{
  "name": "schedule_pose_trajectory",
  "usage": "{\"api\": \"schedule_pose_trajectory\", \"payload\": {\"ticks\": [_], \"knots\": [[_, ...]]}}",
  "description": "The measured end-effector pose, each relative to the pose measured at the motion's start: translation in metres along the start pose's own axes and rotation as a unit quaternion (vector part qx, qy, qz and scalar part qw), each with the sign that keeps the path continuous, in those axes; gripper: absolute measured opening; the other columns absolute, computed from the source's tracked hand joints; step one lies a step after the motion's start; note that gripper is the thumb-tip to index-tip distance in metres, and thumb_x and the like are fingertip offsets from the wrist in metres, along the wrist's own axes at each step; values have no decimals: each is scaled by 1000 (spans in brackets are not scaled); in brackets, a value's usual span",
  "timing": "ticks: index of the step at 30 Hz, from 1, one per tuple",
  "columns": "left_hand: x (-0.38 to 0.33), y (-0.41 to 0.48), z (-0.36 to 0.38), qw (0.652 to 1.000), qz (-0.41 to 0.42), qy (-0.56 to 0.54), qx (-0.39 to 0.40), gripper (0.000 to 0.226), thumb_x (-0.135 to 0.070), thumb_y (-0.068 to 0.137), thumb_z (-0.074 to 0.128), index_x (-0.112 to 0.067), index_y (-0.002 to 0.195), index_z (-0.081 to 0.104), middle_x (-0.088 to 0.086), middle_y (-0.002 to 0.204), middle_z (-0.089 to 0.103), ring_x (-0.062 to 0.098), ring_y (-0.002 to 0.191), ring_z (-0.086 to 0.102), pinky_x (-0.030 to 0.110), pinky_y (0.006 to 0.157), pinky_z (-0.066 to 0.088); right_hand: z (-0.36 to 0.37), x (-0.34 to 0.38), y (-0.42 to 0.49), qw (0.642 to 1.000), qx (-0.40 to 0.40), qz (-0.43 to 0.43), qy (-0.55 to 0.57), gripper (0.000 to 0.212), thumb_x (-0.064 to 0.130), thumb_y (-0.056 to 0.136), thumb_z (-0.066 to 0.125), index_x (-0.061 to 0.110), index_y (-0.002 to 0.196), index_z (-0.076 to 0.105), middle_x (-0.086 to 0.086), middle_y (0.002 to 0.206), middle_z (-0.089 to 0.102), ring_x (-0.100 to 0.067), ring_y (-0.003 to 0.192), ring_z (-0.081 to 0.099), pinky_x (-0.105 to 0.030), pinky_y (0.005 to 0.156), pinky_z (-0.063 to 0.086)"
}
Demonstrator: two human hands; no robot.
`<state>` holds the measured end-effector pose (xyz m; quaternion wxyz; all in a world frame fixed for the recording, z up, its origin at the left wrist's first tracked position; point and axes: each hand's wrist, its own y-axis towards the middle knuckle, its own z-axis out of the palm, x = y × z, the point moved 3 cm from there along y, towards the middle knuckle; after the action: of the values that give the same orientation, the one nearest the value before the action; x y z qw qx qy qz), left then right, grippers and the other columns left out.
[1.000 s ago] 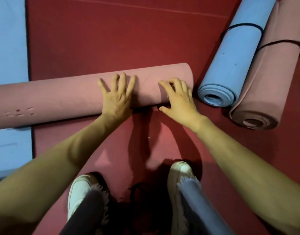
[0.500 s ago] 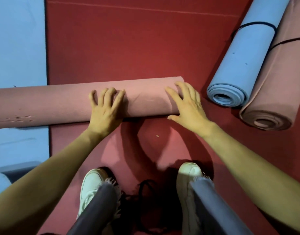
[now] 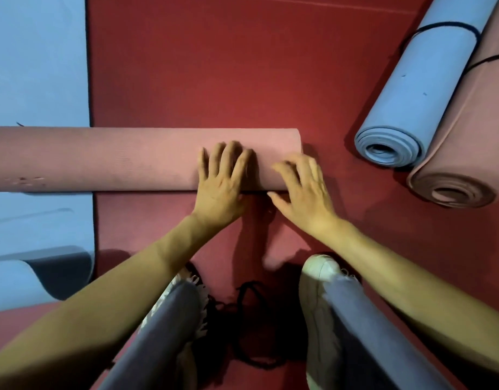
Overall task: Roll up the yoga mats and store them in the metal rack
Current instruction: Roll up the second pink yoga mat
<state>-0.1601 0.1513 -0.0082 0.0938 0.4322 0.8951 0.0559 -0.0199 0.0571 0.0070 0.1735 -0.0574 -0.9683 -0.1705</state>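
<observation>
A pink yoga mat (image 3: 107,160) lies as a long roll across the floor, its unrolled part (image 3: 146,218) stretching back toward my feet. My left hand (image 3: 223,178) presses flat on the roll near its right end, fingers spread. My right hand (image 3: 301,190) rests on the roll's right end with straight fingers, slightly blurred. At the right lie a rolled blue mat (image 3: 420,88) and a rolled pink mat (image 3: 476,130), each tied with a black cord. No metal rack is in view.
A flat blue mat (image 3: 37,66) covers the floor at the left, under the pink roll's left end. A black cord (image 3: 254,319) lies between my white shoes. Red floor (image 3: 228,66) extends beyond the roll.
Both hands have shifted right along the pink roll and closer together, and the roll has advanced a little further away from my feet.
</observation>
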Motion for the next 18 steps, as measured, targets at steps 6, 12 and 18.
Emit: {"api": "schedule_pose_trajectory", "payload": {"ticks": [6, 12, 18], "knots": [[18, -3, 1, 999, 41, 21, 1, 82, -12, 62, 54, -12, 143, 38, 19, 141, 43, 35, 129, 31, 58, 109, 19, 55, 24, -67, 894, 422, -37, 144, 40, 38, 76, 74, 15, 107, 65, -4, 106, 58, -22, 103, 50, -37, 96, 38], [14, -1, 1, 999, 30, 32, 32, 95, -12, 55, 68, -11, 144, 36, 18, 144, 40, 35, 133, 29, 57, 112, 15, 75, 49, -91, 860, 491, -122, 63, 50, 56, 75, 66, 22, 111, 59, 1, 116, 50, -18, 113, 36, -33, 93, 28], [12, -1, -2, 998, 35, 38, 33, 100, -18, 52, 75, -10, 144, 36, 21, 143, 40, 37, 131, 28, 61, 110, 17, 75, 53, -98, 880, 459, -99, 63, 14, 31, 86, 59, 19, 94, 62, 1, 106, 53, -19, 110, 40, -30, 91, 26]]}}
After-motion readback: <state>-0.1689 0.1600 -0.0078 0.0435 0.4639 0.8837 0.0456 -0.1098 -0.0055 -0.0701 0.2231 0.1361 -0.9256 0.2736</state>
